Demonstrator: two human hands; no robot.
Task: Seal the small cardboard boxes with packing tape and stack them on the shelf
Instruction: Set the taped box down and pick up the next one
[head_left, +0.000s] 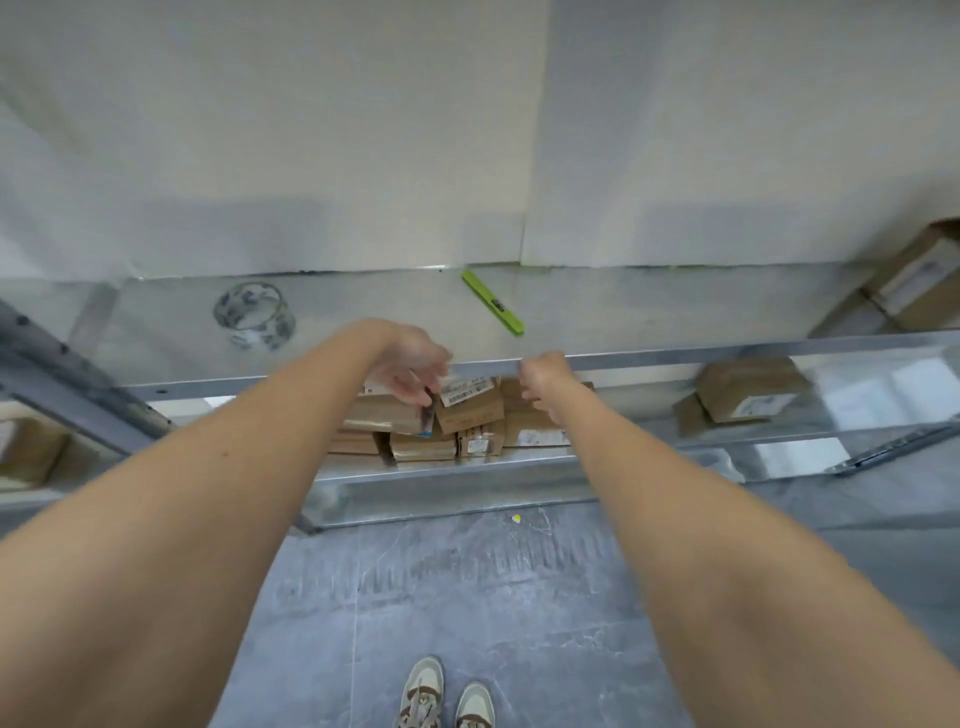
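Both bare arms stretched forward, left hand (415, 371) blurred with fingers loosely spread, right hand (545, 376) curled

- We see a metal shelf (675, 358) against a pale wall; on its top level lie a roll of clear tape (254, 316) and a green box cutter (493, 302), well apart.
- On the level below sits a stack of small cardboard boxes (470, 415), with another box (748, 395) to the right.
- Below it all we see the grey floor (493, 597).
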